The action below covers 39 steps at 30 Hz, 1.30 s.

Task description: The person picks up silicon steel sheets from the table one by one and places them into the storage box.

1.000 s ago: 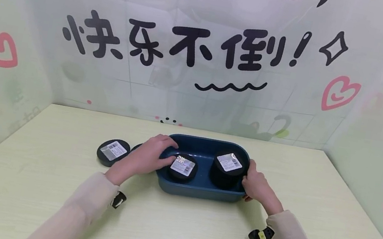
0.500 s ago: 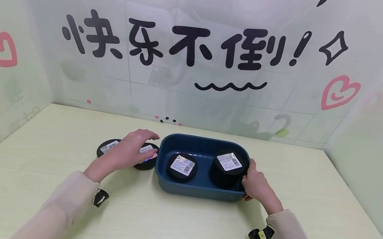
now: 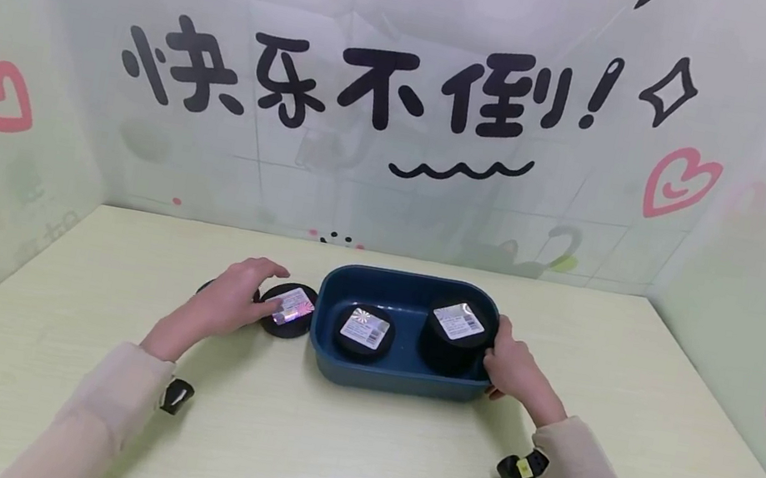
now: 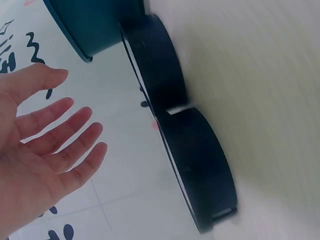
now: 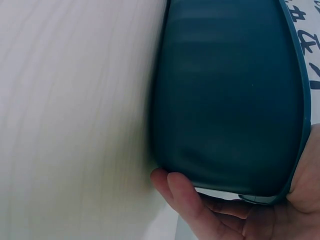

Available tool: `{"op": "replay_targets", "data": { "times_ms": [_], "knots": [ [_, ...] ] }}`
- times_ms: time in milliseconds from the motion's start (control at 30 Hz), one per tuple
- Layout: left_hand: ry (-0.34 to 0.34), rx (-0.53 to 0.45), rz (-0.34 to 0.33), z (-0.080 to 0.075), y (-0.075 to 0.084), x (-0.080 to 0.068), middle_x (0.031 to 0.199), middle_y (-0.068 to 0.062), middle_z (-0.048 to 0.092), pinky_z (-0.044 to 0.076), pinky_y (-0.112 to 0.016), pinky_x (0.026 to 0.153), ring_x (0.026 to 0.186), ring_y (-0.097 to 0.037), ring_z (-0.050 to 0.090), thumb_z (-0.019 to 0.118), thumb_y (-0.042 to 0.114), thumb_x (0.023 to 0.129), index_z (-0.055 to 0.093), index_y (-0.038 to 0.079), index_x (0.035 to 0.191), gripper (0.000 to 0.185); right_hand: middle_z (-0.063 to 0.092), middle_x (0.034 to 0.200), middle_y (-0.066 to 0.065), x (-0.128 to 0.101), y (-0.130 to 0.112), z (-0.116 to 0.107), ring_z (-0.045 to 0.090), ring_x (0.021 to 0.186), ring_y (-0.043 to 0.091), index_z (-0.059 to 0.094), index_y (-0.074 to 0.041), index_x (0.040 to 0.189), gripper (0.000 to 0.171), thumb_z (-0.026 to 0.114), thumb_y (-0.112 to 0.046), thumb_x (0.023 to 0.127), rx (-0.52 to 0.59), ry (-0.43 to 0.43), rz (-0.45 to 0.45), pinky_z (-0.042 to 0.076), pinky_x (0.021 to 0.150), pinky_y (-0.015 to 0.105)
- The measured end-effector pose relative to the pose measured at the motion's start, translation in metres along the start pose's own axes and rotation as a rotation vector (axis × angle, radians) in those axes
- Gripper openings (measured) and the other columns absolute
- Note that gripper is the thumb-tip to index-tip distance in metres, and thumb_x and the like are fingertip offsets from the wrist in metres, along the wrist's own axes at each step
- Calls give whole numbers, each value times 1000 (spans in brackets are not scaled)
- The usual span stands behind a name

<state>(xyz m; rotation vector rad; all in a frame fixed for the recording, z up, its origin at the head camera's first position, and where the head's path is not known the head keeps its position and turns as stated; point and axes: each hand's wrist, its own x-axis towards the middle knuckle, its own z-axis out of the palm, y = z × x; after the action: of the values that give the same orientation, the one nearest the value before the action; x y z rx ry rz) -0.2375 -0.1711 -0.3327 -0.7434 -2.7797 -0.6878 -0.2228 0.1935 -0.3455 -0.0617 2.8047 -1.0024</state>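
Reaching hand: the left hand (image 3: pixel 231 302) hovers with fingers spread and nearly straight over the flat black tins on the table, holding nothing; the left wrist view shows the open palm (image 4: pixel 35 150) apart from them.
Nearest tin: a flat black tin (image 3: pixel 288 309) with a shiny label lies just left of the bin, its edge close to the bin wall; seen edge-on in the wrist view (image 4: pixel 155 60).
Second tin: another flat black tin (image 4: pixel 202 165) sits touching the first, mostly hidden under the hand in the head view.
How it handles: judged as a rigid, light, low disc with a smooth rim, so likely a little slippery; the best hold seems to be a pinch across the rim from above, thumb on one side and fingers opposite.
Bin: a dark blue oval bin (image 3: pixel 398 378) stands at mid-table, its wall smooth and stiff-looking (image 5: pixel 230 100).
Bin contents: a low black tin (image 3: pixel 364 329) on the left side and a taller black tin (image 3: pixel 458 334) on the right, both label up.
Steadying hand: the right hand (image 3: pixel 515 371) grips the right end of the bin, fingers curled under its rim (image 5: pixel 187 200).
Table: pale wood-grain top (image 3: pixel 347 453), printed backdrop behind.
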Motion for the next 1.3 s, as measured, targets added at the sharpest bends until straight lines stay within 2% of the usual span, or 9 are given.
{"op": "replay_targets", "data": {
  "times_ms": [200,633,900,1300],
  "knots": [
    [-10,33,-18,-4,-8,-5,112,-28,53,36,-49,91,107,-42,46,64,8,78,51,-13,111,41,46,87,45,0,0,0,57,42,24,14,3,127,44,32,2,87,9,-2,1,47,41,34],
    [-57,34,-141,-12,-17,-14,122,-35,40,26,-54,96,115,-48,31,66,14,76,44,-14,117,54,47,86,44,0,0,-1,57,43,24,14,4,127,43,32,2,88,3,-9,5,47,42,34],
    [-70,46,-189,-12,-21,-17,123,-37,35,26,-57,94,115,-51,27,69,16,73,40,-15,120,63,47,85,44,0,-1,-1,57,42,24,15,4,126,43,32,2,87,4,-6,3,47,41,34],
    [-146,46,-281,-6,-29,-17,125,-42,25,27,-65,86,115,-56,22,71,22,72,30,-13,129,78,45,89,47,0,0,-1,57,41,24,15,3,126,42,31,2,87,9,1,8,47,41,34]
  ]
}}
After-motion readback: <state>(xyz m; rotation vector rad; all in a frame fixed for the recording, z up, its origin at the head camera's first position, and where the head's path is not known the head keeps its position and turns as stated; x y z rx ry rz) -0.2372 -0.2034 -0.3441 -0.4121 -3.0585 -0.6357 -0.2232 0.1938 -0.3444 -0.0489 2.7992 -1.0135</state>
